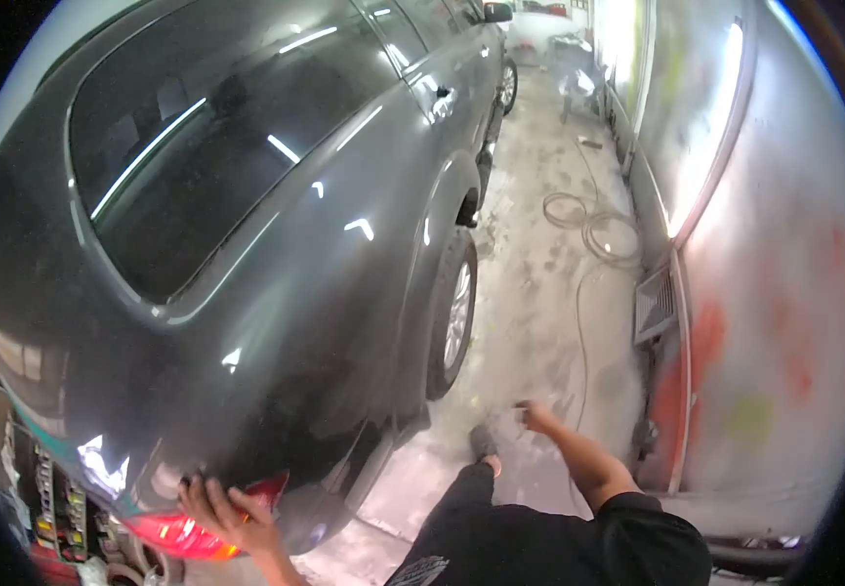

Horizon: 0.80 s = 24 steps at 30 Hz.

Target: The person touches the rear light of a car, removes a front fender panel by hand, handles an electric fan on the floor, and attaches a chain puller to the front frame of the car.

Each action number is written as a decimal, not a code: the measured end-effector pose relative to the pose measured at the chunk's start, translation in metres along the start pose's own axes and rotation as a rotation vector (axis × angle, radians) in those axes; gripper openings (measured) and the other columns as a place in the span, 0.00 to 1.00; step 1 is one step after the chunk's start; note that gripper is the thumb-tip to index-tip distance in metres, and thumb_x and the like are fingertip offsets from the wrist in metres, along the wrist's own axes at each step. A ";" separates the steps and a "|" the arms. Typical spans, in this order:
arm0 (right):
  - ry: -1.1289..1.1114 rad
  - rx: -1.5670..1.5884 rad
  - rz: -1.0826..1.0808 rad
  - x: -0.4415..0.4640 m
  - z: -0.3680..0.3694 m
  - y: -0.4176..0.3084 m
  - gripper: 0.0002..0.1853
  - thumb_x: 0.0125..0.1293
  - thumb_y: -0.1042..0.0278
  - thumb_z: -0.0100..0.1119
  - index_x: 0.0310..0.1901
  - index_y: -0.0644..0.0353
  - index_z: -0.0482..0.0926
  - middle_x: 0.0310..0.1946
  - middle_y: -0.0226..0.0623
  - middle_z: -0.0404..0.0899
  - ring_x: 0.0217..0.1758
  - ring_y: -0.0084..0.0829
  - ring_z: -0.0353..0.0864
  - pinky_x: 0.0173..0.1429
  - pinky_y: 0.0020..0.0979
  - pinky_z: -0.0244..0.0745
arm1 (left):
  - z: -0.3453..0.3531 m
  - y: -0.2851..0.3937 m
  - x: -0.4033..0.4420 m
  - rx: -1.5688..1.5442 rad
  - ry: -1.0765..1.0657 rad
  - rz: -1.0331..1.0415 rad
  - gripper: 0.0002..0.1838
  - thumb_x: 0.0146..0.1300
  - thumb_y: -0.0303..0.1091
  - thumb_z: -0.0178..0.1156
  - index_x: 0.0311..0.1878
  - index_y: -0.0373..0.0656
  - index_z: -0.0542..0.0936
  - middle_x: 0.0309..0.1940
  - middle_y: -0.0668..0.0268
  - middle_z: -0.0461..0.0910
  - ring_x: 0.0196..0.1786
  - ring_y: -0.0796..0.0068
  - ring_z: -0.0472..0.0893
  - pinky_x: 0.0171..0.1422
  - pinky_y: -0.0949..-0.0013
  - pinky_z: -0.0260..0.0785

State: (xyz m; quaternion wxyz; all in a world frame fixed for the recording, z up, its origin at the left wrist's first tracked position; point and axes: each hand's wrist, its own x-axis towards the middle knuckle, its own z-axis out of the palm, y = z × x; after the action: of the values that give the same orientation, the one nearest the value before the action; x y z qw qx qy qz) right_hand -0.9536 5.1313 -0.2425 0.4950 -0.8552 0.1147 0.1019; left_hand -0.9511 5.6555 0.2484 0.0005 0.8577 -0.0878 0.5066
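My left hand (222, 516) lies on the rear corner of a dark grey car (315, 322), fingers stretched out over the bodywork and the edge of the red tail light (183, 535). A dull, lighter patch shows on the paint beside the fingertips. My right hand (534, 417) hangs over the floor to the right of the car, away from the rear wheel (456, 317). Its fingers are small and blurred, with a dark spot at their tips, so I cannot make out whether it holds anything.
A coiled hose (608, 237) lies on the stained floor (530, 293) along the car's side. To the right stands a wall (764, 293) with red and yellow paint marks and a vent (655, 305). Shelving with small items (61, 513) is at lower left.
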 end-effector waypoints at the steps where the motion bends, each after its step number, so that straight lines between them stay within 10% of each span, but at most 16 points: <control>1: 0.078 0.089 0.232 -0.030 0.020 0.087 0.19 0.60 0.71 0.55 0.54 0.59 0.80 0.29 0.45 0.79 0.34 0.40 0.81 0.38 0.42 0.76 | -0.004 -0.013 -0.004 0.022 -0.052 0.104 0.19 0.66 0.22 0.51 0.60 0.38 0.72 0.59 0.47 0.74 0.67 0.40 0.69 0.71 0.36 0.56; 3: 0.172 0.089 0.591 -0.117 0.038 0.176 0.14 0.60 0.70 0.56 0.47 0.59 0.82 0.36 0.50 0.84 0.38 0.43 0.85 0.43 0.41 0.79 | 0.003 -0.034 -0.010 -0.050 -0.065 0.247 0.21 0.64 0.25 0.54 0.61 0.43 0.73 0.61 0.51 0.74 0.70 0.43 0.68 0.75 0.34 0.50; 7: -0.536 -0.518 0.690 -0.357 0.100 0.228 0.08 0.58 0.63 0.64 0.33 0.57 0.87 0.31 0.39 0.87 0.31 0.35 0.86 0.37 0.41 0.80 | -0.015 -0.033 -0.019 -0.118 -0.111 0.253 0.20 0.62 0.26 0.57 0.59 0.45 0.74 0.61 0.57 0.75 0.70 0.48 0.68 0.76 0.36 0.48; 8: -0.776 -0.642 0.550 -0.400 0.122 0.236 0.09 0.57 0.61 0.66 0.29 0.56 0.88 0.30 0.37 0.87 0.29 0.33 0.86 0.36 0.40 0.81 | -0.017 -0.033 -0.018 -0.165 -0.111 0.244 0.19 0.62 0.26 0.57 0.57 0.45 0.75 0.60 0.58 0.76 0.71 0.49 0.68 0.77 0.37 0.48; 9: -0.922 -0.933 -0.183 -0.440 0.113 0.198 0.11 0.58 0.58 0.67 0.30 0.57 0.88 0.32 0.36 0.87 0.31 0.34 0.86 0.39 0.38 0.81 | -0.019 -0.033 -0.016 -0.214 -0.115 0.243 0.17 0.62 0.26 0.58 0.55 0.45 0.77 0.59 0.60 0.77 0.71 0.51 0.68 0.77 0.38 0.47; 12: -0.458 -0.864 0.277 -0.512 0.156 0.111 0.08 0.59 0.65 0.64 0.36 0.60 0.86 0.33 0.41 0.87 0.30 0.35 0.87 0.37 0.40 0.83 | -0.015 -0.037 -0.011 -0.278 -0.061 0.287 0.17 0.60 0.27 0.60 0.53 0.45 0.77 0.58 0.61 0.77 0.70 0.53 0.69 0.77 0.39 0.47; 15: 0.138 0.159 0.961 -0.514 0.202 -0.011 0.13 0.58 0.75 0.61 0.46 0.62 0.83 0.30 0.46 0.85 0.27 0.40 0.86 0.29 0.42 0.82 | -0.023 -0.049 -0.013 -0.414 -0.083 0.300 0.16 0.59 0.27 0.61 0.51 0.45 0.78 0.57 0.61 0.78 0.67 0.53 0.71 0.77 0.39 0.48; 18: 0.192 0.427 0.772 -0.489 0.302 0.103 0.21 0.56 0.81 0.58 0.54 0.62 0.78 0.28 0.50 0.84 0.23 0.42 0.85 0.22 0.42 0.80 | -0.034 -0.062 -0.014 -0.606 -0.101 0.316 0.14 0.60 0.28 0.61 0.51 0.43 0.79 0.57 0.57 0.76 0.66 0.51 0.71 0.77 0.39 0.49; 24: 0.602 0.066 0.271 -0.437 0.407 -0.076 0.23 0.60 0.74 0.52 0.59 0.63 0.76 0.39 0.56 0.84 0.33 0.44 0.87 0.37 0.41 0.83 | -0.077 -0.139 -0.036 -1.000 -0.180 0.388 0.16 0.59 0.28 0.62 0.51 0.39 0.79 0.61 0.51 0.72 0.69 0.48 0.67 0.77 0.41 0.49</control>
State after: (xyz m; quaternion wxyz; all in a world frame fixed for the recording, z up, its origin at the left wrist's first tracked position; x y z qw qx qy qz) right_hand -1.3725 5.5636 -0.2531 0.4481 -0.8075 0.3719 -0.0944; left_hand -1.0135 5.8051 0.2670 0.3073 0.7609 -0.4745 0.3185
